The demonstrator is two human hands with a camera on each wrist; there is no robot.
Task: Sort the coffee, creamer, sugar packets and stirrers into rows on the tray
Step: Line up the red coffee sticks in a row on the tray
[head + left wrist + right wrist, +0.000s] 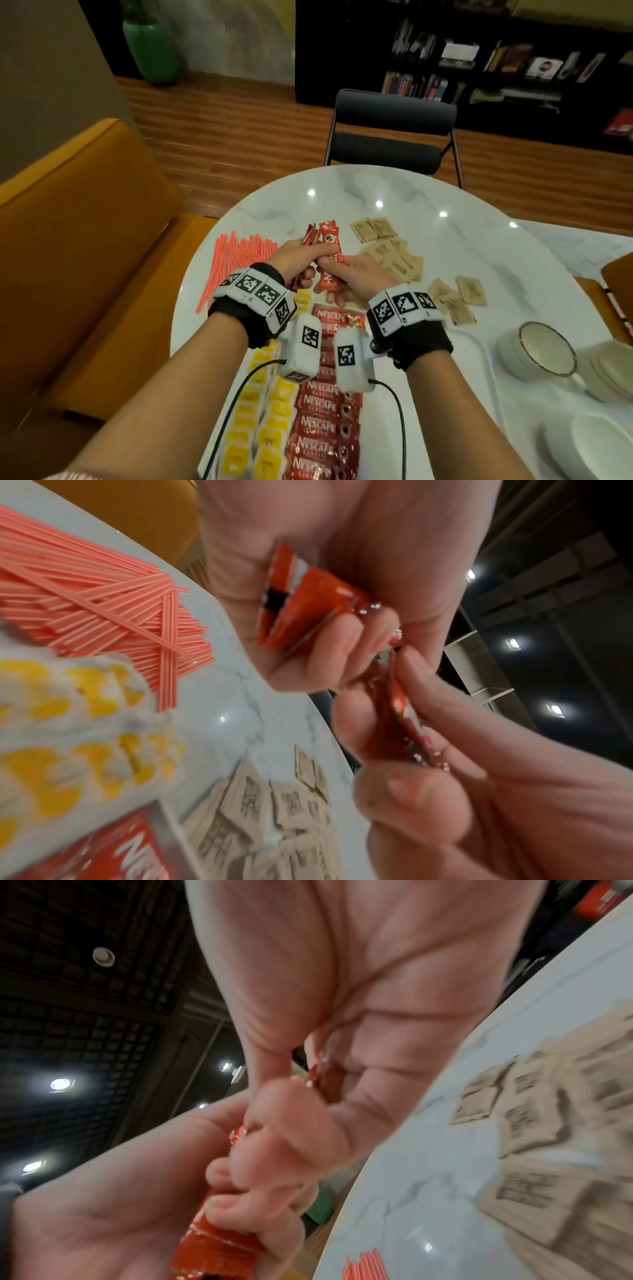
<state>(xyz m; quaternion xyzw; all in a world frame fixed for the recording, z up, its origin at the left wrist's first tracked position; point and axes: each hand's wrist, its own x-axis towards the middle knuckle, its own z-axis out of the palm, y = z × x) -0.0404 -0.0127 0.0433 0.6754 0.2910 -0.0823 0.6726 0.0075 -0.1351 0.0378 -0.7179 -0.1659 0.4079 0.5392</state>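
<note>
Above the table my left hand (pixel 301 263) grips a bunch of red coffee sticks (pixel 310 236). My right hand (pixel 337 274) pinches one red coffee stick (pixel 329 240) from that bunch, thumb on top. The left wrist view shows the bunch (pixel 301 607) in my curled fingers. On the white tray (pixel 479 346) lie a row of red coffee packets (pixel 322 421) and rows of yellow creamer packets (pixel 270 428). Brown sugar packets (pixel 394 253) are scattered on the table to the right. Red stirrers (pixel 233 260) lie in a pile at the left.
A cup (pixel 544 349) and stacked white plates (pixel 613 370) stand at the tray's right side. A dark chair (pixel 390 137) faces the round marble table (pixel 445 205) from the far side. An orange sofa (pixel 85 240) runs along the left.
</note>
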